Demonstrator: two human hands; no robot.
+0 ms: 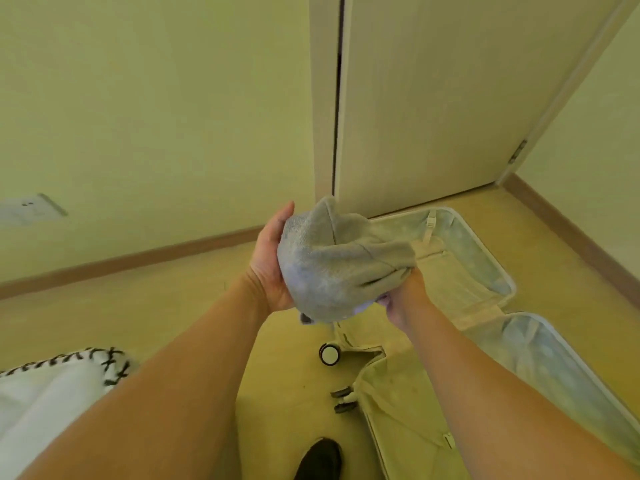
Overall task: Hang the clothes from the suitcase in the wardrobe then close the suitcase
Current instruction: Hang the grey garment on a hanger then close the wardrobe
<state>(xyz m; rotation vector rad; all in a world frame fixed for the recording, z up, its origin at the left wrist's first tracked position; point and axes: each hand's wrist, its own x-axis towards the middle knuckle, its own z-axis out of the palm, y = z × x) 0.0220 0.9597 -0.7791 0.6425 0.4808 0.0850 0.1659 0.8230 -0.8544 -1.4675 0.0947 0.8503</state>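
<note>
A bunched grey garment (332, 268) is held up in front of me, above the floor. My left hand (270, 261) cups its left side with the palm against the cloth. My right hand (401, 303) grips its lower right part from below, and the cloth hides most of the fingers. The pale suitcase (498, 271) lies wide open on the floor to the right, both lined halves showing no clothes. Behind it stands the wardrobe (433, 98), its light doors shut with a dark gap between them.
A white bed corner with black stitching (62, 382) sits at the lower left. My dark shoe (318, 459) is at the bottom, beside the suitcase wheels (329, 355). A wall socket (31, 209) is on the left wall. A skirting board runs along the floor.
</note>
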